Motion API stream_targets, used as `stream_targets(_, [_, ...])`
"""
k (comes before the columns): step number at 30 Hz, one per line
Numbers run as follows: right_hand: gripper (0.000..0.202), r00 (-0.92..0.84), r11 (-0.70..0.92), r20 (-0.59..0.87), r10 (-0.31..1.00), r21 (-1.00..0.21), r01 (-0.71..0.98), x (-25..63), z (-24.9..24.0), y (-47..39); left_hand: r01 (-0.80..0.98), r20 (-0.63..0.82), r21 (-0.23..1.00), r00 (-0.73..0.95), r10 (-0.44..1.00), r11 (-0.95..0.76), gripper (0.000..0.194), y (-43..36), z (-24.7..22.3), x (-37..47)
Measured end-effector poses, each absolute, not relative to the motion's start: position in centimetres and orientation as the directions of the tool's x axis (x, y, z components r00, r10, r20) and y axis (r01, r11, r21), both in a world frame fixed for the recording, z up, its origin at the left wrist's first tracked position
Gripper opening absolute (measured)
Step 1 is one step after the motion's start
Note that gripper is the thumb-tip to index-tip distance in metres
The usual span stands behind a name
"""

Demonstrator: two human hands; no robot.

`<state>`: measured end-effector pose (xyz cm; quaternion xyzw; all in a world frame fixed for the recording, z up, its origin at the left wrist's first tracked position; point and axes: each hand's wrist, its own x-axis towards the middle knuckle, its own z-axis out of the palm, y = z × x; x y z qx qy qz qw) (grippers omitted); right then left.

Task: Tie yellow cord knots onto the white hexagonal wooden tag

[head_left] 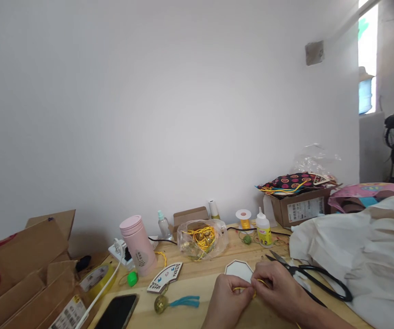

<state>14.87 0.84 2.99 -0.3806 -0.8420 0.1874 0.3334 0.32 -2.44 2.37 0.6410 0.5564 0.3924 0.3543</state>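
Note:
My left hand (229, 298) and my right hand (279, 290) meet at the front of the table, both pinching a thin yellow cord (254, 294). Just behind the fingers lies a white octagonal plate (239, 268) with a dark edge, partly covered by my hands. To the left, a fan-shaped cut-out piece (165, 277) lies flat, and in front of it a gold bell (161, 304) with a blue tassel (185, 301). Black-handled scissors (315, 276) rest beside my right hand, blades pointing back toward the glue bottle.
A clear bag (183, 240) of yellow cords, a cord spool (244, 219) and a glue bottle (264, 230) stand behind. At left are a pink tumbler (138, 246), a phone (116, 313), tape (97, 279) and a cardboard box (22, 278). White cloth (364, 246) covers the right side.

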Motion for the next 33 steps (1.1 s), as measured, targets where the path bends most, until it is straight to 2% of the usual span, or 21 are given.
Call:
stream_targets(6, [0.02, -0.476, 0.632, 0.423, 0.771, -0.593, 0.499, 14.7, 2.9, 0.9, 0.425, 0.1, 0.897, 0.075, 0.992, -0.123, 0.022, -2.6, 2.7, 0.5])
stream_targets(14, [0.021, -0.447, 0.618, 0.426, 0.786, -0.526, 0.584, 15.0, 2.8, 1.4, 0.424, 0.099, 0.9, 0.037, 0.994, -0.105, 0.021, -2.8, 3.2, 0.8])
stream_targets(26, [0.02, -0.433, 0.59, 0.402, 0.807, -0.578, 0.564, 15.3, 3.3, 1.4, 0.456, 0.109, 0.884, 0.011, 0.994, -0.102, 0.022, -2.6, 3.0, 1.0])
stream_targets(33, [0.016, -0.532, 0.619, 0.357, 0.767, -0.628, 0.471, 15.4, 3.7, 0.8, 0.499, 0.141, 0.856, 0.025, 0.99, -0.135, 0.022, -2.8, 3.3, 0.6])
